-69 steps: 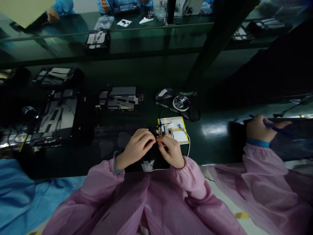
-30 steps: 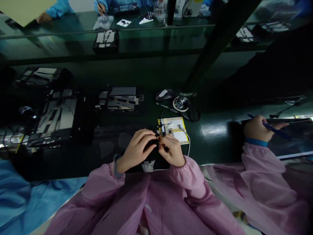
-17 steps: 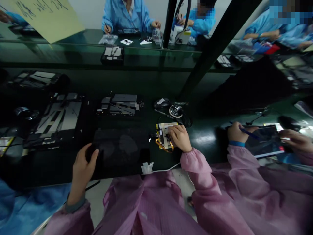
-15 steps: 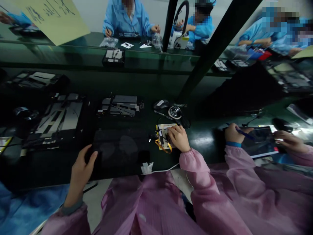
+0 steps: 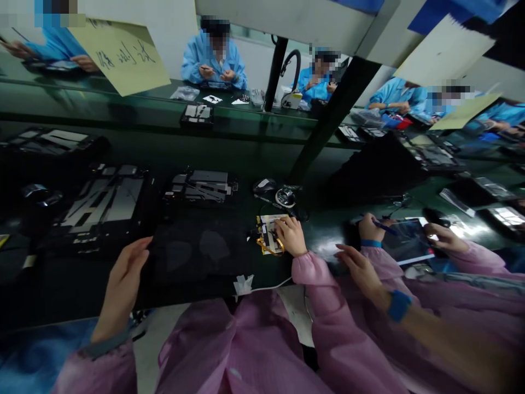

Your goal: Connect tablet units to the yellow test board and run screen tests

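Observation:
My left hand (image 5: 128, 273) is at the left edge of a dark, glossy tablet-like panel (image 5: 197, 249), its thumb and fingers closed in on that edge. Pale reflections lie on the panel's surface. To the right of it, my right hand (image 5: 292, 236) has its bent fingers on a small yellow-edged circuit board (image 5: 268, 234), whose middle they partly cover. An orange flex cable (image 5: 275, 253) loops from the board's near side. Whitish tape (image 5: 243, 284) sticks at the table's front edge, beside a white cable.
Opened tablets with bare inner parts (image 5: 102, 205) (image 5: 200, 185) lie left and behind. A black mouse (image 5: 266, 187) and coiled cable sit beyond the board. At right, a co-worker holds a tablet (image 5: 406, 241); another person's hand (image 5: 361, 268) reaches in. A dark post (image 5: 315, 137) rises behind.
The camera view has shifted, showing more of the far side. Another person's arm with a blue wristband has entered from the right. Both my hands stay at the panel and board.

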A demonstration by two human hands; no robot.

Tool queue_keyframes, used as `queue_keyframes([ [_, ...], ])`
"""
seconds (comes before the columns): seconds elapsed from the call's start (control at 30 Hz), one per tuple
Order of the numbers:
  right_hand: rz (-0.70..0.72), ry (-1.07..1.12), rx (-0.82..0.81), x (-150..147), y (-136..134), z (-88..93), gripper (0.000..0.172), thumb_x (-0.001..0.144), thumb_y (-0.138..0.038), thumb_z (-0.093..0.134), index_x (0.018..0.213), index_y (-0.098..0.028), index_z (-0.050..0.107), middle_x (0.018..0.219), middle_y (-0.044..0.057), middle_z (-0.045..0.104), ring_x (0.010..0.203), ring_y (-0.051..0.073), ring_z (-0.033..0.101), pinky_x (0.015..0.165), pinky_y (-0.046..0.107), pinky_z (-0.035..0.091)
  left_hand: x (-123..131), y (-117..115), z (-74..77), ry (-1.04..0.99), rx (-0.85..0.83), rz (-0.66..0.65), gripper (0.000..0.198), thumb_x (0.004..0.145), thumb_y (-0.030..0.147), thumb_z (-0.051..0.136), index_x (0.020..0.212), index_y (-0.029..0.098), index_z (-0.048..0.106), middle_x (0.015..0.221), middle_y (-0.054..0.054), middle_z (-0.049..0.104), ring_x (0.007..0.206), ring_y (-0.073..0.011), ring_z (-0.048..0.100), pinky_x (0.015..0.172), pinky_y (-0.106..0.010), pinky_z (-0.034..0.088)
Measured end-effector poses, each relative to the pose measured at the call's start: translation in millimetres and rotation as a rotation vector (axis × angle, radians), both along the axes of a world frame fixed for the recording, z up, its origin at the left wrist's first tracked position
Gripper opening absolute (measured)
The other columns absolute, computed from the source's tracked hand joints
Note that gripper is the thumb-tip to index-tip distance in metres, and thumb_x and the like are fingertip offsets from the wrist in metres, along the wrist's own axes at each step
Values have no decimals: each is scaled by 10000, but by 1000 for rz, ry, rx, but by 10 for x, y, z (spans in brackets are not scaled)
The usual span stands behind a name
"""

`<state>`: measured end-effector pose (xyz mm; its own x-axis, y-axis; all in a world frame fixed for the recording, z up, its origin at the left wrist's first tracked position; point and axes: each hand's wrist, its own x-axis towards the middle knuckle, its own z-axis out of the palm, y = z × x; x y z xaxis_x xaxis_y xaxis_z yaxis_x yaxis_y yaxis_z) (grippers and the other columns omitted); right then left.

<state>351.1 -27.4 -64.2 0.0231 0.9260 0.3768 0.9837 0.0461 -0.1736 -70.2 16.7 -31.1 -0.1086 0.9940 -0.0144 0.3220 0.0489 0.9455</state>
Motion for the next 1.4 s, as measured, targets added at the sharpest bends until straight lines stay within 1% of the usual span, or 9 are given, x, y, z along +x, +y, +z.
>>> queue_keyframes([
  [0.2,-22,83,43,20,-6,2,299,921,-158,442,1135,-151,650,973,95,660,921,230,534,791,358,411,89,89,213,-279,-318,70,501,795,432,636,1285,341,584,1248,-45,655,1192,-312,581,911,-458,545],
  [0.4,-87,246,184,8,-269,255,305,931,-189,409,1128,-180,642,1046,105,638,994,236,569,861,391,469,80,227,65,-346,-349,41,430,739,477,676,1105,253,700,1058,-80,727,1060,-313,655,864,-468,568],
  [0.5,-56,335,323,-327,-549,471,310,913,-176,442,1150,-211,638,1029,100,630,984,242,579,855,411,477,109,232,12,-396,-304,75,413,727,461,706,1074,237,704,1078,-64,726,1081,-288,649,874,-400,567],
  [0.57,89,347,331,-691,-698,538,362,886,-151,472,1210,-231,613,1035,97,638,988,244,585,843,414,482,132,214,7,-436,-259,78,423,712,459,728,1058,217,710,1096,-68,722,1101,-278,640,886,-356,561],
  [0.67,415,287,175,-1277,-762,464,408,863,-208,534,1266,-242,586,1187,99,633,1126,273,554,893,447,476,147,199,-16,-529,-248,82,511,707,478,734,1128,191,688,1123,-78,716,1098,-280,642,882,-345,559],
  [0.77,528,195,85,-1678,-618,311,373,860,-325,588,1222,-243,621,1367,97,548,1293,316,442,1007,522,410,129,216,-87,-600,-259,91,559,712,480,737,1182,186,666,1146,-81,710,1090,-276,647,884,-336,551],
  [0.9,373,175,95,-1795,-302,295,373,873,-328,601,1237,-246,615,1465,111,444,1377,339,338,1095,582,304,101,240,-169,-657,-248,91,582,685,463,771,1186,183,671,1133,-83,717,1102,-277,641,926,-335,527],
  [1.03,233,254,177,-1715,-192,403,402,899,-270,545,1299,-235,561,1455,131,423,1366,345,330,1070,590,338,104,228,-172,-687,-224,100,561,704,457,761,1186,184,675,1156,-89,708,1126,-284,630,954,-351,514],
  [1.4,132,446,312,-1635,-781,32,390,858,-102,497,1204,-260,580,1179,101,581,1162,297,501,918,519,485,61,217,-227,-583,-214,87,658,732,504,721,1283,164,602,1181,-109,692,1098,-303,640,864,-353,544],
])
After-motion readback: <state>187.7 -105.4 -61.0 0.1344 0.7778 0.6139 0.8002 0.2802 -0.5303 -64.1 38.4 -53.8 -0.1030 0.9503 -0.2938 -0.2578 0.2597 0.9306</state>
